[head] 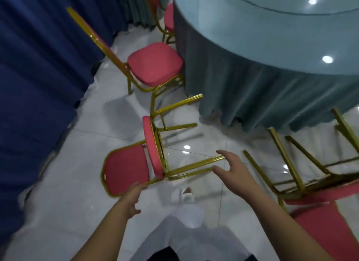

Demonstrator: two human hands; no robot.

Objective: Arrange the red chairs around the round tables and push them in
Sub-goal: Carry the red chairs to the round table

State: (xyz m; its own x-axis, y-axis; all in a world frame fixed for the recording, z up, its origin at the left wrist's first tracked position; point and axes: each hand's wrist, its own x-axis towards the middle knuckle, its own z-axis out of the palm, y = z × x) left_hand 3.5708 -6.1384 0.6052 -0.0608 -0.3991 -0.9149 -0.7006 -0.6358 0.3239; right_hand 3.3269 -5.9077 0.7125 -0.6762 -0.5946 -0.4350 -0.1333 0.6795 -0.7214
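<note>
Right hand (233,168) spread, thumb and forefinger either side of gold leg (194,164), not closed; left hand (133,195) touches backrest rim (108,188), clasp unclear to us. Red chair (126,169) tipped on side, centre frame, legs toward round table (272,37), upper right. We'd grasp firmly, swing upright, slide in beside standing chair (155,63). No writing legible.

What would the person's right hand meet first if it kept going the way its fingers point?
Probably the nearest gold leg of the tipped chair, just ahead of the right hand.
</note>
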